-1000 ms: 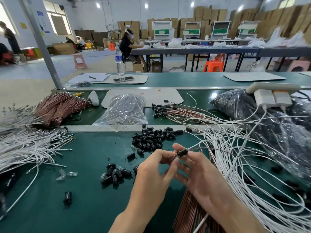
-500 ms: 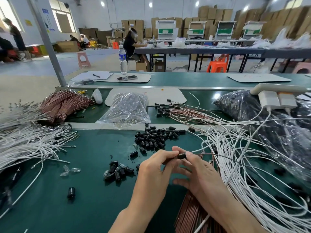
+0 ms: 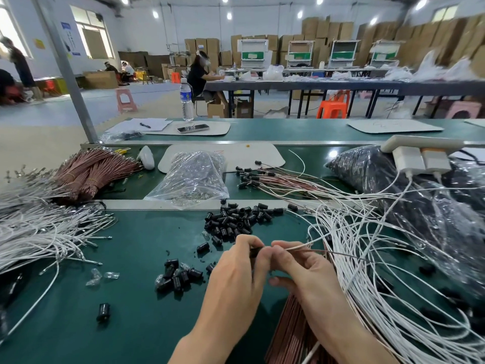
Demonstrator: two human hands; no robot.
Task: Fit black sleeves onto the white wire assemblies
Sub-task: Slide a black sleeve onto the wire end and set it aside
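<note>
While the left hand pinches a black sleeve, the right hand pinches its white wire — fingertips nearly touching

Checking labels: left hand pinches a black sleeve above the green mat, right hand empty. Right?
Not quite. In the head view the right hand is not empty: it pinches a white wire at the black sleeve. The left hand does pinch that sleeve above the green mat.

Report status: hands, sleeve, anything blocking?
Left hand pinches sleeve. Right hand pinches wire at sleeve. Loose sleeves beyond, nothing blocking.
</note>
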